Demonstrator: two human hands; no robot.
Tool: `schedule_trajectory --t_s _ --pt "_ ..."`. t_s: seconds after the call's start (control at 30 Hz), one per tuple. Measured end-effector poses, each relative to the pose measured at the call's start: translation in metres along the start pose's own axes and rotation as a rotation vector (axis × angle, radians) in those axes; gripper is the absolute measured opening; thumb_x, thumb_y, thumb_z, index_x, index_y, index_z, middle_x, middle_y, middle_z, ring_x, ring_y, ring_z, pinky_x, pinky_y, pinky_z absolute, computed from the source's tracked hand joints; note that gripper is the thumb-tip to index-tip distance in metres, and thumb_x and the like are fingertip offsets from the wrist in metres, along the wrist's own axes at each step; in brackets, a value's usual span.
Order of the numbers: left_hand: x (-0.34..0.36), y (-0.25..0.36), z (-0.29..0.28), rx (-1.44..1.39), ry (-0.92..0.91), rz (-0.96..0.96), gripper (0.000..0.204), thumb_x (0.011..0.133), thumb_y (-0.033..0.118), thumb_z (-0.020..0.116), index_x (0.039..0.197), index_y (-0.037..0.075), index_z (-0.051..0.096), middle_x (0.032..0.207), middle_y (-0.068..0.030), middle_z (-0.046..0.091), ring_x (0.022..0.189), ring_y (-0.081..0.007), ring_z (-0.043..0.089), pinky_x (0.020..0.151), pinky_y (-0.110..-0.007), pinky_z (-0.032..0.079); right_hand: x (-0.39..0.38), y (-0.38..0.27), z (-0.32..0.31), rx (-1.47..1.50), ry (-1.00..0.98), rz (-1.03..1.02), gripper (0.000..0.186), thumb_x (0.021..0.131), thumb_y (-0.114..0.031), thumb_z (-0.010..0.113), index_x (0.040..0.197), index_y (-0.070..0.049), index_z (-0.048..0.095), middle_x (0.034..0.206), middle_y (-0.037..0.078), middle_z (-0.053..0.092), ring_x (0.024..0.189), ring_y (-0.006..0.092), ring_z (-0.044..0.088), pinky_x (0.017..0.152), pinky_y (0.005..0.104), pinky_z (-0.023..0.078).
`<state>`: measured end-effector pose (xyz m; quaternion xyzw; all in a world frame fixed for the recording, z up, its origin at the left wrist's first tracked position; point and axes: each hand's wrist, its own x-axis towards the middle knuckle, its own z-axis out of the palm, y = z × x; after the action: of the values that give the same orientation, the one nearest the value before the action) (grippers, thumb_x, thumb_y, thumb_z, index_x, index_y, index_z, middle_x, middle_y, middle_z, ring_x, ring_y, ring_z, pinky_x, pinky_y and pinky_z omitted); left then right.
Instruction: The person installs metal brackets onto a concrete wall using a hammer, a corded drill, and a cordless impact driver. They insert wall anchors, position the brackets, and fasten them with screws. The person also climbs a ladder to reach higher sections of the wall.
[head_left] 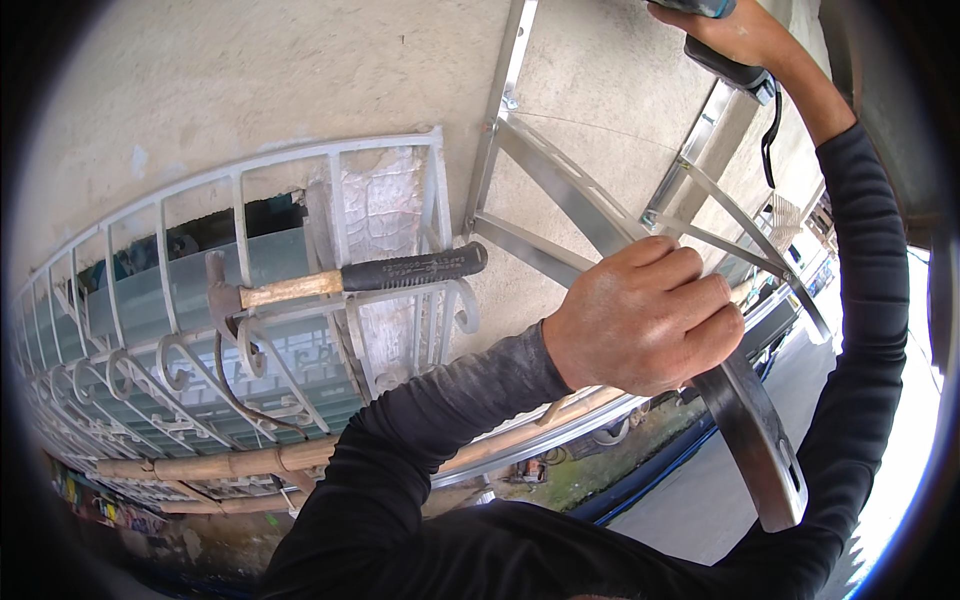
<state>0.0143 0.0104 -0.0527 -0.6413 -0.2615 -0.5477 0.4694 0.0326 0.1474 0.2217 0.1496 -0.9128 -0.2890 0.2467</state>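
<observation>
My left hand is closed in a fist around a metal bracket arm, whose slotted end sticks out below it toward me. Beyond the fist, a slotted metal bar runs up to an upright rail on the wall; whether it is the same piece is hidden by my hand. My right hand is raised at the top right and grips a cordless drill. Only its battery base, strap and part of its blue and black body show; the front is cut off.
A claw hammer with a black grip lies across the white window grille on the left. A second bracket is fixed to the wall. Bamboo poles run below the grille, with ground far below.
</observation>
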Motion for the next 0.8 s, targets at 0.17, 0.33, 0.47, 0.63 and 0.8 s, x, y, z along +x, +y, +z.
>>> schedule_trajectory --t_s 0.17,0.33,0.47,0.63,0.8 --pt "-0.002 -0.001 -0.001 0.01 -0.044 0.016 0.012 0.087 0.019 0.073 0.08 0.011 0.067 0.073 -0.0015 0.063 0.068 -0.0152 0.062 0.064 -0.03 0.049 0.001 -0.01 -0.003 0.07 0.059 -0.039 0.035 0.088 -0.006 0.071 0.122 0.002 0.067 0.114 0.022 0.072 0.103 0.0311 0.068 0.095 0.0414 0.054" --pt "-0.002 0.0 0.003 -0.005 0.002 0.005 0.01 0.077 0.015 0.075 0.078 0.01 0.066 0.071 0.0001 0.059 0.069 -0.0154 0.061 0.064 -0.029 0.049 0.0 -0.02 0.001 0.013 0.142 -0.012 0.038 0.089 -0.007 0.07 0.125 0.002 0.066 0.12 0.022 0.071 0.108 0.0301 0.067 0.097 0.0413 0.053" --pt "-0.002 -0.001 0.002 -0.009 -0.003 0.002 0.012 0.072 0.014 0.076 0.079 0.01 0.066 0.072 0.0005 0.057 0.069 -0.0157 0.061 0.063 -0.029 0.049 0.001 -0.015 0.0 0.036 0.105 -0.021 0.04 0.089 -0.008 0.069 0.128 0.003 0.065 0.121 0.022 0.071 0.108 0.031 0.067 0.097 0.0408 0.053" --pt "-0.002 -0.001 0.003 -0.012 0.019 0.014 0.012 0.073 0.014 0.076 0.08 0.01 0.067 0.072 -0.0001 0.057 0.069 -0.0158 0.061 0.063 -0.029 0.049 0.003 -0.002 -0.003 -0.019 0.067 -0.078 0.041 0.09 -0.009 0.069 0.129 0.003 0.065 0.121 0.021 0.071 0.108 0.0314 0.067 0.098 0.0406 0.053" --pt "-0.002 -0.001 0.003 -0.017 0.02 0.006 0.012 0.073 0.014 0.076 0.079 0.009 0.067 0.072 -0.0003 0.058 0.069 -0.0159 0.061 0.063 -0.029 0.049 0.001 -0.005 -0.005 0.001 -0.009 0.016 0.043 0.091 -0.008 0.069 0.132 0.003 0.064 0.124 0.022 0.07 0.112 0.0313 0.067 0.102 0.0404 0.052"
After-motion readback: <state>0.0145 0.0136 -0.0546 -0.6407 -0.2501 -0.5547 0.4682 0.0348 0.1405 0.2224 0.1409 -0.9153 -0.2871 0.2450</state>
